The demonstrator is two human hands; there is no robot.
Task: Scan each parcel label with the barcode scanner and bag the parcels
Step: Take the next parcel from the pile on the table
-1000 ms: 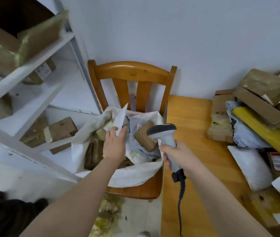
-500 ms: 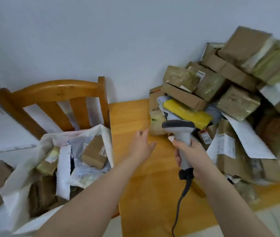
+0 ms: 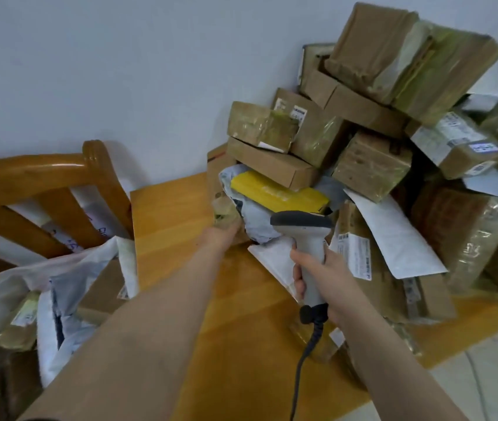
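Right hand (image 3: 320,271): grips barcode scanner (image 3: 302,221) — partly blocking view of parcel pile (image 3: 372,165).
Left hand (image 3: 217,238): touches taped parcel (image 3: 225,211), grip unclear.
Chair (image 3: 29,174): carries white bag (image 3: 7,287).

At centre frame my right hand (image 3: 317,278) grips the barcode scanner (image 3: 305,235), its head just below a yellow parcel (image 3: 278,192). My left hand (image 3: 220,237) touches a small taped parcel (image 3: 225,212) at the left foot of the pile (image 3: 372,165) on the table (image 3: 168,214); I cannot make out its grip. Lower left, a white bag (image 3: 13,287) of parcels sits on a chair (image 3: 35,171)
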